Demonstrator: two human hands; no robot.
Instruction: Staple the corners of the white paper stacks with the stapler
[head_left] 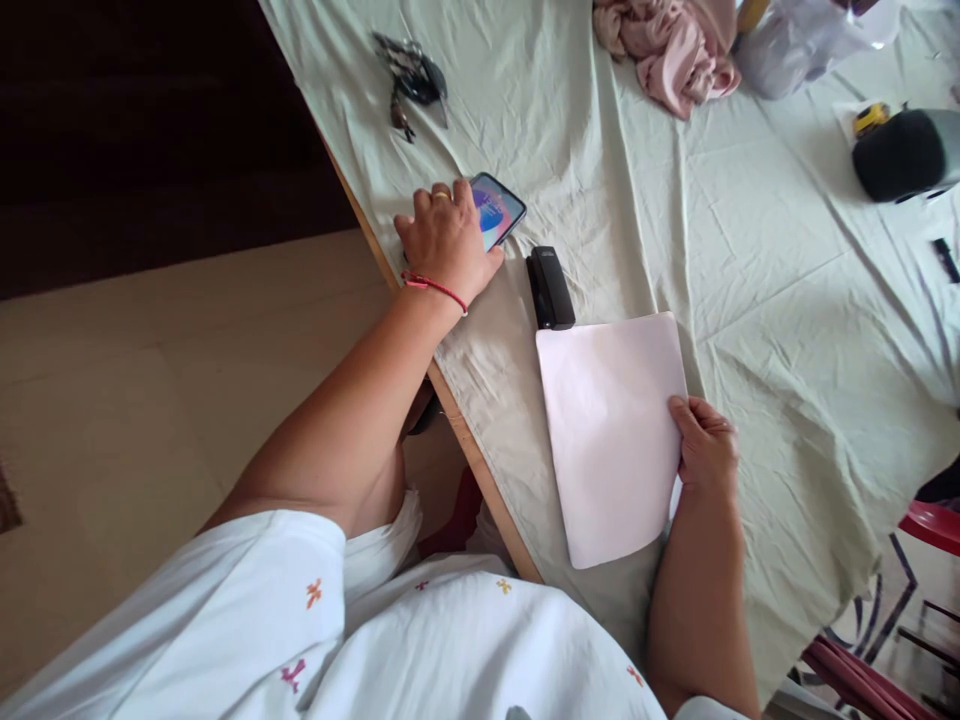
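Note:
My left hand [446, 238], with a ring and a red bracelet, reaches over a smartphone [497, 208] and grips its near end, the thumb along one edge and the fingers along the other. The phone's screen is lit, and its near part is hidden under my palm. My right hand [705, 445] pinches the right edge of a sheaf of white paper [611, 440], thumb on top. How many sheets there are I cannot tell. A black stapler [551, 288] lies between the phone and the paper, by the paper's top left corner.
A pale cloth [787, 330] with wrinkles covers the bed-like surface. Toward the far side lie a bunch of keys [416, 80], a pink crumpled cloth [679, 50] and a plastic bag [799, 45]. Farther right are a dark rounded object [904, 152] and a yellow tape measure [871, 118].

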